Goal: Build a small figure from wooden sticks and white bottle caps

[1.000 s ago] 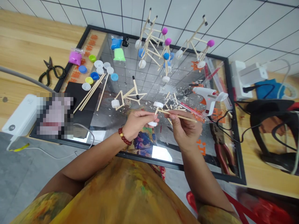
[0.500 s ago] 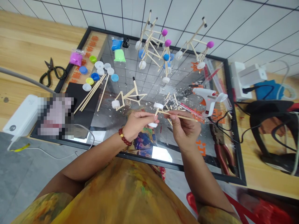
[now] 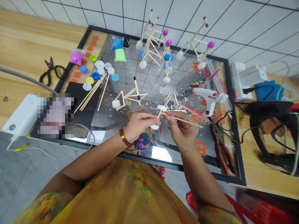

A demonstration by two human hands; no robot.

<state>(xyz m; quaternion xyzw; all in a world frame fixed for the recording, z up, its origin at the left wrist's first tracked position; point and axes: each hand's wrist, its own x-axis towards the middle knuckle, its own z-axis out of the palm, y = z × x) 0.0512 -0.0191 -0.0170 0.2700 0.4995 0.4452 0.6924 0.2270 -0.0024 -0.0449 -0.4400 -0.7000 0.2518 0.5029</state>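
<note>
Between the fingertips of my left hand (image 3: 140, 124) is a short axle stick with a white cap (image 3: 162, 108) at its upper end and another white cap (image 3: 154, 127) at its lower end. My right hand (image 3: 183, 127) pinches a long wooden stick (image 3: 184, 120), whose left tip meets the short stick between the caps. Whether the two sticks are joined is too small to tell. Just left of my hands, a stick frame (image 3: 130, 95) with one white wheel (image 3: 116, 104) and a black-tipped post stands on the glass.
Finished-looking stick models (image 3: 151, 46) stand at the back. A white glue gun (image 3: 210, 99) and red-handled pliers (image 3: 223, 152) lie right; loose sticks (image 3: 93, 93), colored caps (image 3: 95, 76) and black scissors (image 3: 51, 71) lie left. Scraps (image 3: 176, 93) litter the middle.
Both hands are still closed on their pieces. The capped stick has shifted slightly right and down and tilted more, and the long stick's right end has dipped a little.
</note>
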